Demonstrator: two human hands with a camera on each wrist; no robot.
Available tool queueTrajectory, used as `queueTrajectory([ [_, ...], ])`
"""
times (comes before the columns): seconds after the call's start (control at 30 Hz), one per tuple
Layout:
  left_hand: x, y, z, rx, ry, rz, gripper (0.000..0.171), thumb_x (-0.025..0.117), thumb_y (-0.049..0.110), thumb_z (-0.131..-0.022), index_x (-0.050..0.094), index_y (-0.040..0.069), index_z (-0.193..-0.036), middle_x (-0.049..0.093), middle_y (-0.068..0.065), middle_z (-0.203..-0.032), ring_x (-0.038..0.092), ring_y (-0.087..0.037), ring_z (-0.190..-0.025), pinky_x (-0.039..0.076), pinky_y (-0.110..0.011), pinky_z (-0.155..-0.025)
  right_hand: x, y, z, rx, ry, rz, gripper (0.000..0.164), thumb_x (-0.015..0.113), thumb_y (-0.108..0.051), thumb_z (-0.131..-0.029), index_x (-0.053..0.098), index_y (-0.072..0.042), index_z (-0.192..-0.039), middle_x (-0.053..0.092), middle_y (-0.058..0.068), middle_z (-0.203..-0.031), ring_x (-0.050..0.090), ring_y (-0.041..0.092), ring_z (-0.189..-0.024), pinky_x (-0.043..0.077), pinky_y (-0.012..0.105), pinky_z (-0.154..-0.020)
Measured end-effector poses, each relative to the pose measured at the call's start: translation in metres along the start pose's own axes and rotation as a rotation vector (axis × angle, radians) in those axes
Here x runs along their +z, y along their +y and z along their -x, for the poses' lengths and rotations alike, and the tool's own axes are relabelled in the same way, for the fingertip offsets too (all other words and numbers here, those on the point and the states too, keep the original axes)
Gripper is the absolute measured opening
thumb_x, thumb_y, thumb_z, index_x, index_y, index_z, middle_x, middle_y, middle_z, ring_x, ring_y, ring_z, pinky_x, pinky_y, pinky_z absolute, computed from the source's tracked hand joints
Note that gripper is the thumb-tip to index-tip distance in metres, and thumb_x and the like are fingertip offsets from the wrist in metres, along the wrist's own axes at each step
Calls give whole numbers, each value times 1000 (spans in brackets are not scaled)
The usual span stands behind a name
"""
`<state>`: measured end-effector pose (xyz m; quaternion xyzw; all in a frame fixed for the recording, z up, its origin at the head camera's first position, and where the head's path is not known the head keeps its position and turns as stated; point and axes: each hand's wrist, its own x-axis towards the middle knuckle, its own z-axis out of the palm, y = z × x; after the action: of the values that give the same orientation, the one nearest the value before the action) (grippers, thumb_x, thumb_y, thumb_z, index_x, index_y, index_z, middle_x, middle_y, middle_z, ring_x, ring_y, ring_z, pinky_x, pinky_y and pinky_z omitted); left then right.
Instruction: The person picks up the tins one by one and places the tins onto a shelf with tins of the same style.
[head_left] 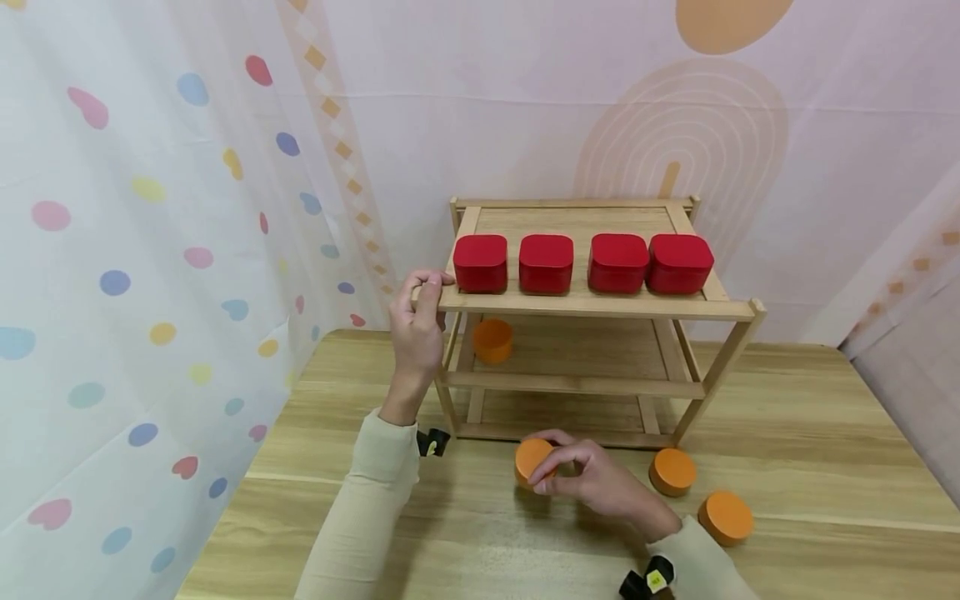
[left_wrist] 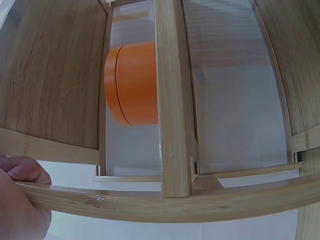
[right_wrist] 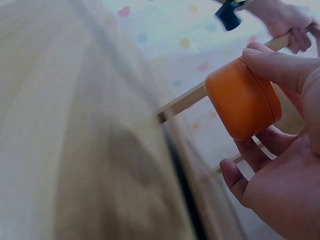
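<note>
Head view: a 3-tier rack [head_left: 585, 307] of pale, smooth wood, w/ straight rails & flat boards, is seen on a wood-grained desk [head_left: 810, 433]. Four glossy red boxes [head_left: 547, 265], sq. w/ rounded corners, are lined up along its top tier, the two rightmost set closest. Orange round tins, short & smooth, are also seen: one on the mid tier [head_left: 492, 342], at the left end; two on the desk [head_left: 673, 472] [head_left: 727, 517], right of the right hand. Left arm is stretched fwd, its hand [head_left: 418, 329] clenched round the rack's top left front corner. Right forearm is angled in from lower right, its hand [head_left: 596, 477] bent over; the held orange tin [head_left: 532, 462] is pinched btwn thumb & fingers, just in front of the rack.

L wrist view: fine grain is shown on the boards; a lid seam is shown on the mid-tier tin, partly hidden by a rail. The rail end is wrapped by the left grip, lower left; that tin is nearby but untouched.

R wrist view: satin surface, rounded edge & lid seam are shown on the held tin. It's grasped by the right grip, thumb on one side, fingers on the other; tin is tilted, apart from the blurred desk surface.
</note>
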<state>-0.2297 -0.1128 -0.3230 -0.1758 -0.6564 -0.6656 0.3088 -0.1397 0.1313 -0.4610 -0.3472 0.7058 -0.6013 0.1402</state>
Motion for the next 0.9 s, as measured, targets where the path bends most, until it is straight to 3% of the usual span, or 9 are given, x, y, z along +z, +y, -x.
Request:
queueTrajectory([
  [0.33, 0, 0, 0, 8, -3, -18, 33, 43, 23, -103, 61, -4, -97, 46, 0, -65, 30, -13, -47, 28, -20, -46, -12, -35, -9, -119, 15, 41, 11, 69, -6, -91, 73, -7, -101, 52, 23, -137, 54, 17, -122, 46, 29, -98],
  [0.73, -2, 0, 1, 20, 5, -61, 33, 43, 24, -103, 62, -3, -97, 50, 4, -66, 35, -15, -48, 31, -22, -45, -22, -63, -23, -173, 51, 84, 16, 71, -3, -89, 73, -9, -103, 55, 15, -135, 50, 18, -126, 48, 29, -96],
  [0.9, -2, 0, 0, 14, 6, -62, 33, 43, 23, -103, 62, -3, -97, 55, -4, -73, 35, -15, -47, 32, -22, -46, -29, -72, -28, -178, 86, 100, 17, 72, -2, -87, 74, -9, -102, 55, 14, -134, 48, 18, -128, 47, 28, -97],
])
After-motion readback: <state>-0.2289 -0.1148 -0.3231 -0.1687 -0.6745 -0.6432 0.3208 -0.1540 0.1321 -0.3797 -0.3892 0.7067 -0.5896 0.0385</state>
